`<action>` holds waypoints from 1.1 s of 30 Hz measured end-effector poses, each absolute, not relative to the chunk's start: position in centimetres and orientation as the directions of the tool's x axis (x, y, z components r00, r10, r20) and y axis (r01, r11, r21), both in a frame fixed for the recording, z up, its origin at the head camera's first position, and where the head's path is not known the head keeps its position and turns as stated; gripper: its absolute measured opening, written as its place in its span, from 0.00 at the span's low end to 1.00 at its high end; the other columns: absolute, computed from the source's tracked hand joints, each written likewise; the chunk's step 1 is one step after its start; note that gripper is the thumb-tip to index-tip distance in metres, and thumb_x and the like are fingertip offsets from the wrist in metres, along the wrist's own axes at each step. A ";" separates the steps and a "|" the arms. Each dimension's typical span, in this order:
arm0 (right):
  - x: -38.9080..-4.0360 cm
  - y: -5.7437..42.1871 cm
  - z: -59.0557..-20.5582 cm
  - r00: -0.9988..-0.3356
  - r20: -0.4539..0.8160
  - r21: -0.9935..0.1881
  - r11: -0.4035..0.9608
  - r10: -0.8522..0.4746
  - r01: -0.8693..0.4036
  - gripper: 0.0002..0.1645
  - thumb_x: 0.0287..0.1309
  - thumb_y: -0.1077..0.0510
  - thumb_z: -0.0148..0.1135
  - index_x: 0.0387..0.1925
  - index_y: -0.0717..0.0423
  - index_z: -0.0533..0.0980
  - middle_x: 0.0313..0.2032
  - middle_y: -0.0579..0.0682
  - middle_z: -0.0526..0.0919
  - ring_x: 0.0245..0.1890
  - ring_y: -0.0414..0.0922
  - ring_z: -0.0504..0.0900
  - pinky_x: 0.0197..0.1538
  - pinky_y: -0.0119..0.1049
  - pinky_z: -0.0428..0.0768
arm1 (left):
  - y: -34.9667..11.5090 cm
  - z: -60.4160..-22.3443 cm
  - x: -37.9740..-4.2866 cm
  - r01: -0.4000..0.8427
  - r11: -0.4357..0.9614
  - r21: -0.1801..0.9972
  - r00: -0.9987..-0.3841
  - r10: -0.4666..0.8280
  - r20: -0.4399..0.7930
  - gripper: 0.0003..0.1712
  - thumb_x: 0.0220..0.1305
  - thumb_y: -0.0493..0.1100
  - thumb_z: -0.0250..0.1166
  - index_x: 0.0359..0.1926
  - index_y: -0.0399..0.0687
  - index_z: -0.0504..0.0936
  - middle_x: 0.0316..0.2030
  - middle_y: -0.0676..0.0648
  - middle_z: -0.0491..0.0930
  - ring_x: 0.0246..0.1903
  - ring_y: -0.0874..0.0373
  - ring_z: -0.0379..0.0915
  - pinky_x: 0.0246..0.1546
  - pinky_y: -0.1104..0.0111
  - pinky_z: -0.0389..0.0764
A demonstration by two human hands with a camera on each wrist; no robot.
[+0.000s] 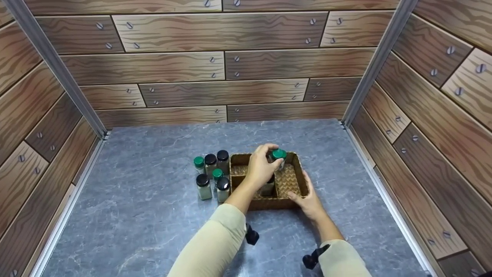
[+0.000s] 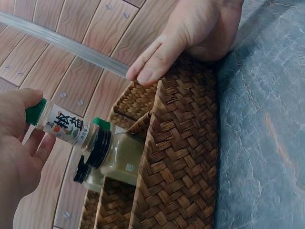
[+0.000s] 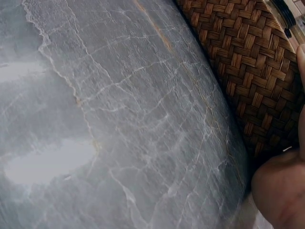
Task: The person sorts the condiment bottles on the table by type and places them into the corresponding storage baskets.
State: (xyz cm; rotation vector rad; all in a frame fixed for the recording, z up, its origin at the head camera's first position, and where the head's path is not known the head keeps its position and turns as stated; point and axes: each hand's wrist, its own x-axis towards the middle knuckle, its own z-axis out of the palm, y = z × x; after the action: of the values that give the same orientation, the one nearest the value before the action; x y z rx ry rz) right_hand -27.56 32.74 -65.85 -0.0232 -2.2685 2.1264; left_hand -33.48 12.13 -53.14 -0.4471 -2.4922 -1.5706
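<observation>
My left hand (image 1: 260, 168) pinches the green cap of a small seasoning shaker (image 1: 279, 154), held over the far right part of the woven basket (image 1: 265, 204). In the left wrist view the shaker (image 2: 66, 125) shows clear walls and a white label with dark characters. At the basket's near right corner, my right hand (image 1: 309, 200) holds the wall, its thumb by the near rim and fingers along the right side. A black-lidded jar (image 1: 268, 187) stands in the near middle compartment, partly hidden by the left forearm. The left wrist view shows the jar's pale contents (image 2: 123, 157).
Left of the basket, several jars stand grouped on the grey marbled table (image 1: 127, 207). Some have black lids, such as the front one (image 1: 203, 186); others have green caps, such as the rear shaker (image 1: 198, 162). Wood-patterned walls (image 1: 215, 65) enclose the back and sides.
</observation>
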 end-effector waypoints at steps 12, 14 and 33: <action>-27.4 32.6 -65.9 -0.999 -0.001 -1.000 0.031 0.034 0.002 0.63 0.68 0.67 0.70 0.89 0.46 0.41 0.85 0.62 0.56 0.77 0.62 0.68 0.74 0.35 0.76 | 13.6 -54.6 -34.5 0.320 0.453 0.832 -0.946 0.203 0.253 0.23 0.68 0.42 0.78 0.62 0.49 0.84 0.59 0.43 0.85 0.56 0.48 0.83 0.60 0.58 0.85; -27.4 32.6 -65.8 -1.000 0.002 -1.000 0.028 0.031 -0.001 0.63 0.68 0.67 0.70 0.89 0.46 0.41 0.85 0.62 0.56 0.77 0.62 0.68 0.73 0.33 0.76 | 13.8 -54.8 -34.6 0.327 0.463 0.824 -0.944 0.206 0.259 0.22 0.67 0.42 0.78 0.60 0.49 0.85 0.59 0.43 0.85 0.60 0.47 0.82 0.63 0.56 0.84; -27.4 32.9 -65.8 -1.000 -0.001 -0.999 0.039 0.017 0.002 0.64 0.68 0.67 0.70 0.89 0.47 0.39 0.86 0.60 0.54 0.79 0.62 0.66 0.74 0.34 0.75 | 14.8 -56.8 -35.7 0.290 0.599 0.747 -0.956 0.217 0.197 0.23 0.68 0.43 0.78 0.61 0.50 0.85 0.60 0.44 0.85 0.61 0.47 0.83 0.64 0.57 0.85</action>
State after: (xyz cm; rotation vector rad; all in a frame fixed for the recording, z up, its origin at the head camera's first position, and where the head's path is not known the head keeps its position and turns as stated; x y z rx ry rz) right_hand -27.37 32.88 -65.80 -0.0201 -2.2569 2.1698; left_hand -35.73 14.80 -56.82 -0.4343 -2.7320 -1.3001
